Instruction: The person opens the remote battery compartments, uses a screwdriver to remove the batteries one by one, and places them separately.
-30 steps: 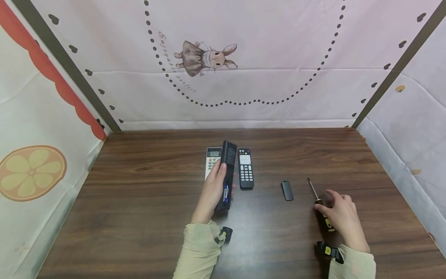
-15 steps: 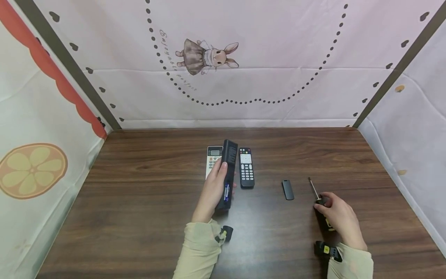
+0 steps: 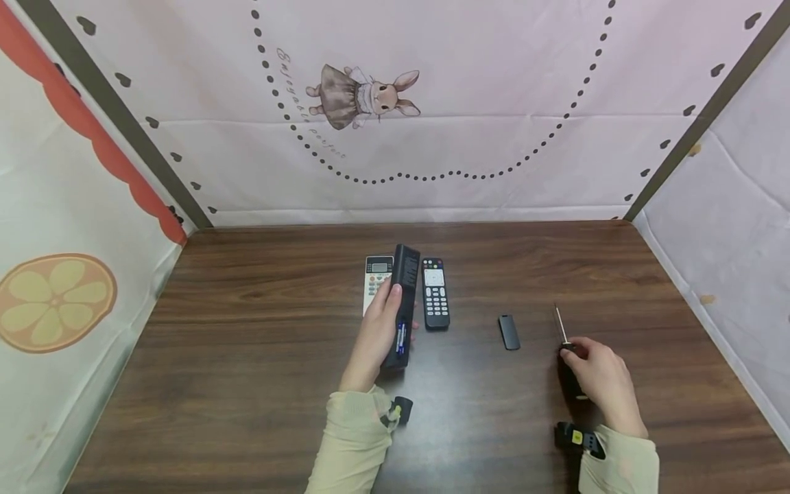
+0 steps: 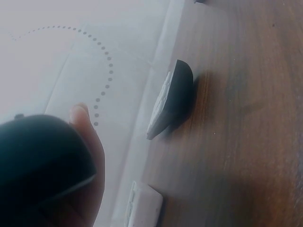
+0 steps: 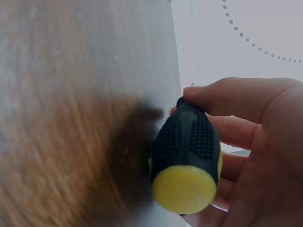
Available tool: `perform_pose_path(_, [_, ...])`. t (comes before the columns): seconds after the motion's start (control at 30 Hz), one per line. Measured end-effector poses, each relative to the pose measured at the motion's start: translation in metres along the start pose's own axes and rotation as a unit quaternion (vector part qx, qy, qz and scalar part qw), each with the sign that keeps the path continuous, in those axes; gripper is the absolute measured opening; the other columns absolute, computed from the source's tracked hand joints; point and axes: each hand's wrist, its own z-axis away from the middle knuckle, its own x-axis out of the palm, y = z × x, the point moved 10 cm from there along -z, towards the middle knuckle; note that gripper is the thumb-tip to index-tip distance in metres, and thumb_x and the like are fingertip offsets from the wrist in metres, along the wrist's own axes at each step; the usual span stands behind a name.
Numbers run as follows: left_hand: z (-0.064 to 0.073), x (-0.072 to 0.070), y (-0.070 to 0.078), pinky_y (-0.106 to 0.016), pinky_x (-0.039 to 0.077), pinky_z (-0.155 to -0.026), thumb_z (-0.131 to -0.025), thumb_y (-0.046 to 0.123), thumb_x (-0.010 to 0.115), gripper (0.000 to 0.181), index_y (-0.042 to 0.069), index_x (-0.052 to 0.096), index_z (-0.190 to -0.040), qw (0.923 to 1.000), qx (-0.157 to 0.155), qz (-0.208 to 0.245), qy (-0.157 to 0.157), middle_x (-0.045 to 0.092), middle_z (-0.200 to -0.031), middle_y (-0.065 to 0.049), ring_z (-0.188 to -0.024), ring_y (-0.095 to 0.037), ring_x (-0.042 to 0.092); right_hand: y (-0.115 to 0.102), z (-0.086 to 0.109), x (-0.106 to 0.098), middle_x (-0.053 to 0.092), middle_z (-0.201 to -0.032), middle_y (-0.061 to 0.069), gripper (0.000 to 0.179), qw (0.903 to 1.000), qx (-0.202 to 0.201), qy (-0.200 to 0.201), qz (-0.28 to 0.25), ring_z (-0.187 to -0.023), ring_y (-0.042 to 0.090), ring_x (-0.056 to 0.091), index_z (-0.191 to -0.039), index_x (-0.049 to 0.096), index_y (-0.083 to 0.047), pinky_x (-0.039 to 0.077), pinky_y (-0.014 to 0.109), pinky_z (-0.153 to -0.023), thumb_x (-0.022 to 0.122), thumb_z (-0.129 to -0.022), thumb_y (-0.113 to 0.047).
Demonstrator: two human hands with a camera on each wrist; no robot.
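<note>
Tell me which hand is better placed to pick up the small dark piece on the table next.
Probably the right hand: it is nearer the small dark piece, though it may need to set down the screwdriver. The left hand is farther off, holding the black remote.

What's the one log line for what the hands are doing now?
left hand: holds black remote, batteries showing | right hand: grips screwdriver | on table: white remote, dark remote with pale buttons, small dark piece

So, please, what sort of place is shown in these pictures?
Probably a curtained work booth: a brown wood-grain table, pale printed sheets along three sides of it, and a black-and-yellow screwdriver with a metal shaft in the right hand.
</note>
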Motion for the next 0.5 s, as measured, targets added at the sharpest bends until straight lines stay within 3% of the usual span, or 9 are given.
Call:
perform_pose_path(0.3, [-0.001, -0.001, 0.0, -0.037, 0.052, -0.057, -0.087, 0.058, 0.033, 0.044, 0.042, 0.036, -0.129, 0.9999, -0.012, -0.004, 0.0, 0.055, -0.113, -0.015, -0.081, -0.033, 0.061, -0.009, -0.001, -0.012, 0.059, -0.102, 0.019, 0.035, 0.9978, -0.021, 0.061, -0.018, -0.091, 0.036, 0.053, -0.114, 0.057, -0.001, 0.04, 0.049, -0.073, 0.048, -0.09, -0.025])
perform_pose_path(0.5, [-0.001, 0.0, -0.001, -0.037, 0.052, -0.057, -0.088, 0.058, 0.032, 0.045, 0.041, 0.036, -0.129, 0.9999, -0.016, -0.006, -0.001, 0.055, -0.112, -0.014, -0.08, -0.031, 0.061, -0.025, -0.001, -0.008, 0.056, -0.102, 0.016, 0.037, 0.9948, -0.06, 0.071, -0.043, -0.089, 0.03, 0.054, -0.117, 0.054, -0.001, 0.042, 0.045, -0.071, 0.044, -0.093, -0.028])
